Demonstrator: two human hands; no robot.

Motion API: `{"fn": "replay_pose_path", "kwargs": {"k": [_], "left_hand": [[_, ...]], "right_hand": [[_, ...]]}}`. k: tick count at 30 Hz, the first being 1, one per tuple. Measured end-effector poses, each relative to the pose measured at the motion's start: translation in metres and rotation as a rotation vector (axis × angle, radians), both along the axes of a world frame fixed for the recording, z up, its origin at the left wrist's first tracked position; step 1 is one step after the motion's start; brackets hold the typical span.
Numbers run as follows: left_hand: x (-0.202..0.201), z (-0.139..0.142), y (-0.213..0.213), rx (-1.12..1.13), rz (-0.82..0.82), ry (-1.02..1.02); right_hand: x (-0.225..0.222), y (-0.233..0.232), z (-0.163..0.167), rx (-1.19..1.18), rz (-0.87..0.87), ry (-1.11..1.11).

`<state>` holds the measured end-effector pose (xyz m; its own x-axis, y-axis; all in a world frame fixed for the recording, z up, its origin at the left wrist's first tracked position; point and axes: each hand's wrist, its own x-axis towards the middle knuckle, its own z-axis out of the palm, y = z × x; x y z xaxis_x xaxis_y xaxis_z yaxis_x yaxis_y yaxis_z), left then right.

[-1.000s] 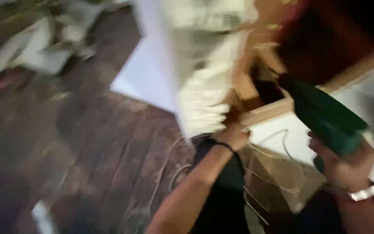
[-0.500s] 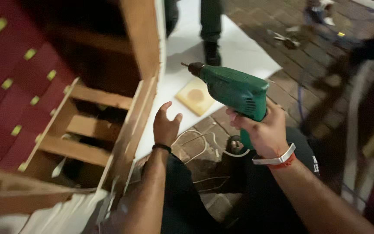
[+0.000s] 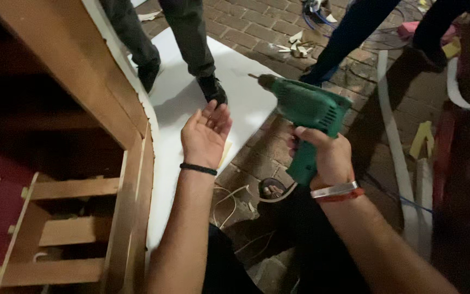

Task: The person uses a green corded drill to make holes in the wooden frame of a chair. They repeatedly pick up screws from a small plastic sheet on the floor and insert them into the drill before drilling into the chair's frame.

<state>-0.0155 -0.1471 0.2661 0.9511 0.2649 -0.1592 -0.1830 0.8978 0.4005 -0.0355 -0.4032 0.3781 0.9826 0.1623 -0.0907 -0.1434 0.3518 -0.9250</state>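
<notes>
Green power drill gripped at the handle by the right hand, bit aimed toward the upper left over a white sheet on the brick floor. Left hand raised empty, palm up and fingers spread, just beside a wooden frame (slats visible inside, red fabric behind). Black band on the left wrist, pale and orange bands on the right. Another person's dark shoes planted on the sheet.

Green drill grip hidden inside the right hand, wooden frame cut off at left edge, two bystanders' legs cropped at top edge
</notes>
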Motion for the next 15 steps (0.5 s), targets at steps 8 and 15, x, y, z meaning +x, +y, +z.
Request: {"fn": "replay_pose_path", "kwargs": {"k": [8,15], "left_hand": [[0.070,0.012,-0.049,0.020,-0.147,-0.058],[0.094,-0.028,-0.112,-0.133,-0.267,0.052]], "right_hand": [[0.029,-0.038,-0.024,0.391,0.081,0.363],[0.042,-0.078,-0.033,0.309,-0.300,0.473]]}}
